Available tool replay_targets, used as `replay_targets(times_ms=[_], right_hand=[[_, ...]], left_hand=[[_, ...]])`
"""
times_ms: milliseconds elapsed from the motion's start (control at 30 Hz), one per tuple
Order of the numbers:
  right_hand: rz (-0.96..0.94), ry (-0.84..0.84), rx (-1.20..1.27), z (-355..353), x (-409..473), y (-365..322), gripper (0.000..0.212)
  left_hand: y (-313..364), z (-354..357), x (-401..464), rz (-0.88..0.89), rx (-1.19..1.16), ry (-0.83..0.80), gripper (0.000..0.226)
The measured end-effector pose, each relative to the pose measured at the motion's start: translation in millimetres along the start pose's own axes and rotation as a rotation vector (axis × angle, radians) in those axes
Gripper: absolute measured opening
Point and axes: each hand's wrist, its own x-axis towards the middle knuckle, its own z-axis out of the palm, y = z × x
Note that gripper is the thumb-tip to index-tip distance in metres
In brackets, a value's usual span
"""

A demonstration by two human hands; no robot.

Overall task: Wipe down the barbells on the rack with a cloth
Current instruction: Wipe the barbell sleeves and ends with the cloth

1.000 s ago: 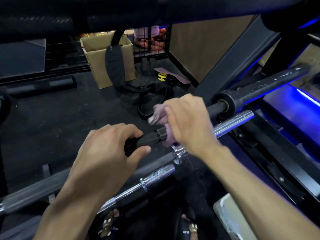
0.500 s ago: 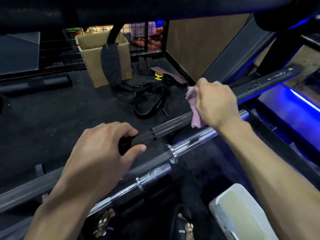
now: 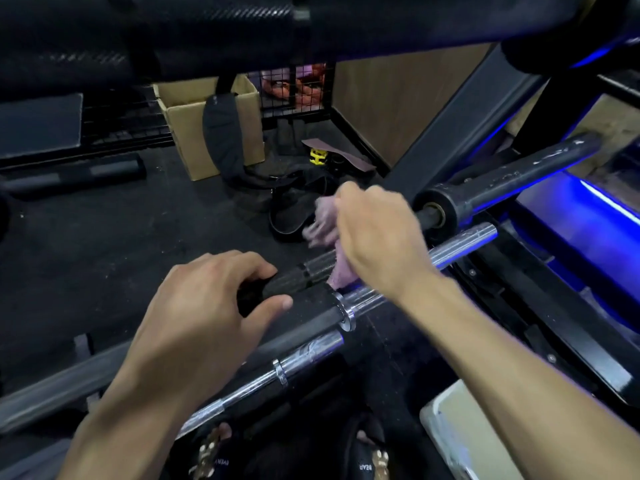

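Note:
A dark knurled barbell point(image 3: 317, 266) runs from lower left up to its black sleeve point(image 3: 512, 180) at the right. My left hand point(image 3: 207, 306) grips the shaft near the middle of the view. My right hand point(image 3: 377, 237) holds a pink cloth point(image 3: 322, 223) wrapped round the same shaft, just right of the left hand and short of the sleeve collar. The cloth's loose end is blurred. Two chrome barbells lie lower: one point(image 3: 460, 242) under my right wrist, another point(image 3: 304, 355) nearer to me.
A black rack beam point(image 3: 460, 109) slants up to the right, and a padded black bar point(image 3: 207, 32) crosses the top. On the dark floor behind are a cardboard box point(image 3: 187, 126), black belts point(image 3: 294, 209) and a foam roller point(image 3: 86, 173). My sandalled feet point(image 3: 367, 459) show below.
My right hand slid the cloth out toward the sleeve, then back left along the shaft to near the left hand. My left hand kept its grip in place.

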Motion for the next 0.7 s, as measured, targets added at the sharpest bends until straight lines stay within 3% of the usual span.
replay_targets(times_ms=[100, 167, 200, 300, 400, 500, 567, 700], right_hand=[[0.143, 0.089, -0.107, -8.2, 3.9, 39.8, 0.025], [0.197, 0.177, -0.028, -8.4, 0.3, 34.8, 0.022], [0.172, 0.195, 0.048, -5.5, -2.8, 18.1, 0.012], [0.044, 0.117, 0.287, 8.5, -12.3, -38.7, 0.018], [-0.078, 0.186, 0.158, 15.7, -15.8, -20.1, 0.015], [0.113, 0.337, -0.048, 13.1, -19.7, 39.9, 0.023], [0.212, 0.420, -0.010, 14.0, -22.9, 50.9, 0.019], [0.001, 0.204, 0.163, 27.4, -19.2, -9.5, 0.028]], left_hand=[[0.2, -1.1, -0.6, -0.005, -0.007, -0.017, 0.025], [0.8, -0.3, 0.6, -0.002, -0.001, -0.015, 0.025], [1.2, -0.2, 0.9, -0.005, 0.003, -0.017, 0.026], [1.1, 0.6, 1.5, -0.002, 0.031, -0.011, 0.026], [2.8, -1.0, 0.0, -0.013, 0.010, -0.015, 0.024], [2.1, -2.1, -0.9, -0.018, -0.023, -0.018, 0.022], [1.8, -1.5, -0.8, -0.017, -0.029, -0.022, 0.022], [-0.4, 0.7, 0.9, -0.015, 0.001, -0.018, 0.029]])
